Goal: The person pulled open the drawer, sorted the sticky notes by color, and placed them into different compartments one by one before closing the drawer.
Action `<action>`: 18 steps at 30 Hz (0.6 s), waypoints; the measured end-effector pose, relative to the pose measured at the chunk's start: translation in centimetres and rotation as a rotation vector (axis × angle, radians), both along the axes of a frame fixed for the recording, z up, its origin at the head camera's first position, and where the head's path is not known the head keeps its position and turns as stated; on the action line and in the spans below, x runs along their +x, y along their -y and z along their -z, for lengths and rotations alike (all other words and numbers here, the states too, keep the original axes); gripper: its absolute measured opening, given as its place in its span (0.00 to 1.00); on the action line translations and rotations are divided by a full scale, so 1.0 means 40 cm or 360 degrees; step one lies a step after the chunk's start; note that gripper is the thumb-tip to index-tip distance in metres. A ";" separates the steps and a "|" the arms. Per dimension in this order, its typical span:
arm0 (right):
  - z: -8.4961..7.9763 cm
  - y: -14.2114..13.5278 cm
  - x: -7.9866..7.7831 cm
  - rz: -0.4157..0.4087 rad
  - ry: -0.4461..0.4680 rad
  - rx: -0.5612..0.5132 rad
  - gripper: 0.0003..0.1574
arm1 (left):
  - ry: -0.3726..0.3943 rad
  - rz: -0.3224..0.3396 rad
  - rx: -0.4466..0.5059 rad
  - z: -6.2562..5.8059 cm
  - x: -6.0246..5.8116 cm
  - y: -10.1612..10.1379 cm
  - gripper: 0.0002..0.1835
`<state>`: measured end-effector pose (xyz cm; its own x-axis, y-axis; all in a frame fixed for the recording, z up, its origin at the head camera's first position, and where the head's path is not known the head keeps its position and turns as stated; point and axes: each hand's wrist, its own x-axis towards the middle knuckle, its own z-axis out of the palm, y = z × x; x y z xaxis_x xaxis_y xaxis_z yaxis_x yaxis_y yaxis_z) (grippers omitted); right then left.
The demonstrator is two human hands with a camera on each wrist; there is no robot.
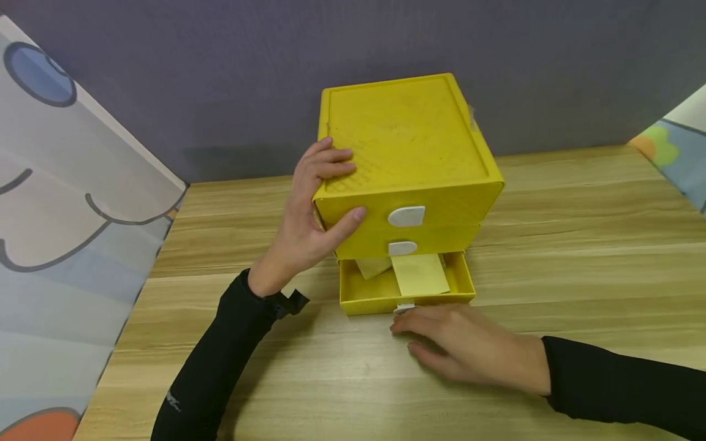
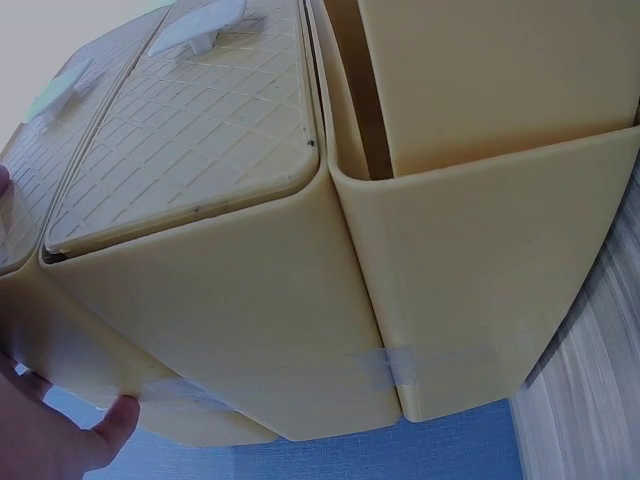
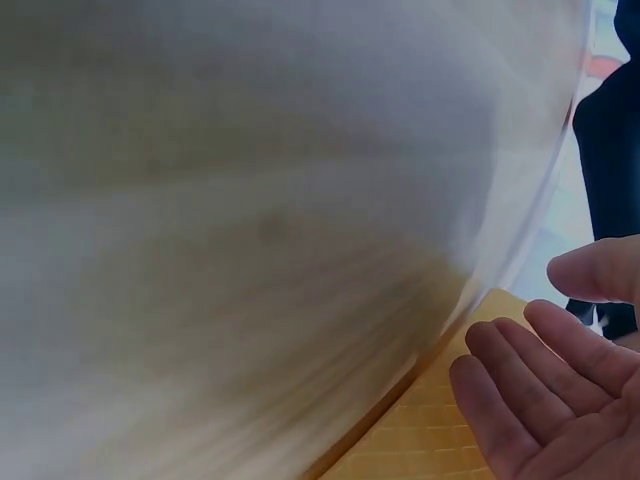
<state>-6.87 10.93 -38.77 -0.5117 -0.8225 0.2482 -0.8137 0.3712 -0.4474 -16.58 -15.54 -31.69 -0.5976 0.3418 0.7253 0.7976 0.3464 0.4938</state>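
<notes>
A yellow three-tier drawer unit [image 1: 405, 135] stands on the wooden table against a dark wall. Its bottom drawer [image 1: 369, 305] is pulled out, with pale yellow paper slips [image 1: 420, 275] inside. The upper two drawers are closed, each with a white pull tab [image 1: 407, 216]. My left hand [image 1: 314, 208] grips the unit's upper left corner, its thumb on the front and fingers over the top. My right hand [image 1: 469, 343] is at the bottom drawer's front, fingertips by its white tab [image 1: 404, 309]. In the right wrist view its fingers [image 3: 510, 400] are loosely extended, thumb apart.
The wood-grain table [image 1: 579, 245] extends on both sides of the unit. Clear tape [image 2: 390, 367] crosses the seams between tiers on the unit's side. A cartoon-printed panel [image 1: 83, 184] borders the table at left, and another printed panel [image 1: 675, 153] at right.
</notes>
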 end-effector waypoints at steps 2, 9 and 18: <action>-0.001 0.003 -0.013 0.0035 0.0039 0.0035 0.16 | -0.0005 -0.0001 0.0000 0.000 0.000 0.000 0.34; 0.001 0.014 -0.059 0.0155 0.0058 0.0128 0.18 | -0.0004 0.0003 0.0011 0.003 -0.003 -0.004 0.34; 0.012 0.011 -0.082 0.0245 0.0154 0.0203 0.19 | 0.0021 0.0029 -0.0014 0.024 0.000 -0.017 0.34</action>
<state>-10.14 10.47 -39.24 -0.6502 -0.7543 0.0907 -0.6985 0.5466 -0.4618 -16.59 -14.86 -32.63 -0.6009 0.3590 0.7142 0.7971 0.3364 0.5015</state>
